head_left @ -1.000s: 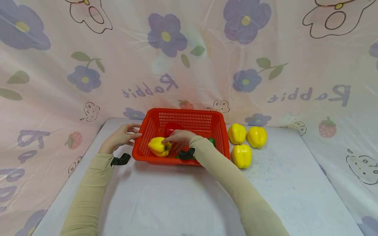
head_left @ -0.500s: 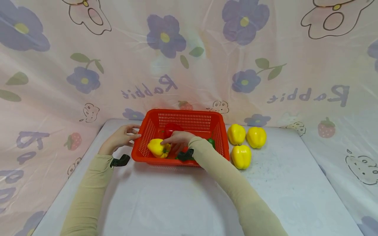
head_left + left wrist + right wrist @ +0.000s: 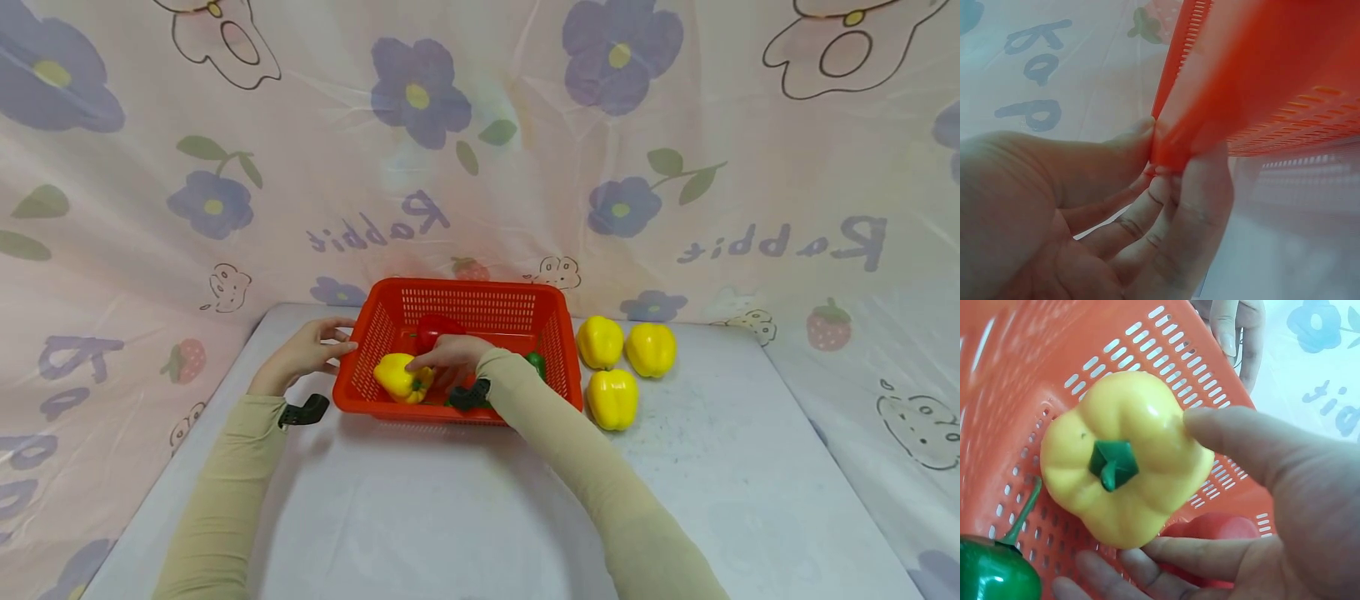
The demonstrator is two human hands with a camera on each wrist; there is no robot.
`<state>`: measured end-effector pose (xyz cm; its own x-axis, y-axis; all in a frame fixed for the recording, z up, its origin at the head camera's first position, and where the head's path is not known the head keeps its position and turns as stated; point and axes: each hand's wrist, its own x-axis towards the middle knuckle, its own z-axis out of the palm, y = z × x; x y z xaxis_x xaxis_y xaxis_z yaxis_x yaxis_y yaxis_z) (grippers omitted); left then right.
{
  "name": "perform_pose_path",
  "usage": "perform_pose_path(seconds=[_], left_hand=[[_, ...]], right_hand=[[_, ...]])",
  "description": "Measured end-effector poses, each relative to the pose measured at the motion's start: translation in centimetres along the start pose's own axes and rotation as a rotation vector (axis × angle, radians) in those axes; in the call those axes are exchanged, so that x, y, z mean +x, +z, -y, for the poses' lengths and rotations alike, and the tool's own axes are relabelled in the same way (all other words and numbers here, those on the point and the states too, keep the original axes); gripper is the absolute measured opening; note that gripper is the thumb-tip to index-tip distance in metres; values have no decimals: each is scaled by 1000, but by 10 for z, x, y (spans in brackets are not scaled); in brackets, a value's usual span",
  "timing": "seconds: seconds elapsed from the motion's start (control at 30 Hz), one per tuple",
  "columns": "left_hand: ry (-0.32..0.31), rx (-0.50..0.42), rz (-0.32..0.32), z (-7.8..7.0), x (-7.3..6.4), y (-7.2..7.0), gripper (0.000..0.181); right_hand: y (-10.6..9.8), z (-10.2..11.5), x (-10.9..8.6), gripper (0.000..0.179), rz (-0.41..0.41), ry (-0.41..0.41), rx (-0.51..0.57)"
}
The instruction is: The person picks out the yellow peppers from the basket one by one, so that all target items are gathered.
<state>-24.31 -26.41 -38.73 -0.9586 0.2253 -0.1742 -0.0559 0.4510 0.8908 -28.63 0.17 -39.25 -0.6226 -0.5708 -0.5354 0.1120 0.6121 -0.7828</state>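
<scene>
In the head view my left hand (image 3: 303, 354) is at the left end of a red plastic basket (image 3: 465, 286). Thumb and fingers pinch its rim (image 3: 1169, 144) in the left wrist view. My right hand (image 3: 456, 354) reaches inside the basket and grips a yellow bell pepper (image 3: 392, 373). Seen from the right wrist, the thumb presses one side of that pepper (image 3: 1147, 506) and the fingers lie along its other side, its green stem facing the camera. Behind those fingers lies a red pepper (image 3: 1216, 526). A green pepper (image 3: 994, 572) with a long stem is nearby.
Three more yellow bell peppers, one at the back (image 3: 600, 342), one to its right (image 3: 651, 350) and one in front (image 3: 613, 400), stand on the table just right of the basket. White cloth covers the table (image 3: 435, 508). A printed curtain (image 3: 525, 167) hangs behind.
The yellow bell pepper under my right hand has turned slightly, its stem end shifting toward the basket's near side. My left hand stays at the rim.
</scene>
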Motion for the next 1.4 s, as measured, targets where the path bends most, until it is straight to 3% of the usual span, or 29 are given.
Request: perform_pose_path(seconds=[0.53,0.97,1.4], left_hand=[[-9,-10,-4,1,0,1,52],[5,-8,-6,1,0,1,51],[11,-16,6,1,0,0,53]], right_hand=[[0,2,0,46,-1,54,-62],[-11,-1,-9,36,73,-22,42],[-27,-15,-18,38,6,-44,0]])
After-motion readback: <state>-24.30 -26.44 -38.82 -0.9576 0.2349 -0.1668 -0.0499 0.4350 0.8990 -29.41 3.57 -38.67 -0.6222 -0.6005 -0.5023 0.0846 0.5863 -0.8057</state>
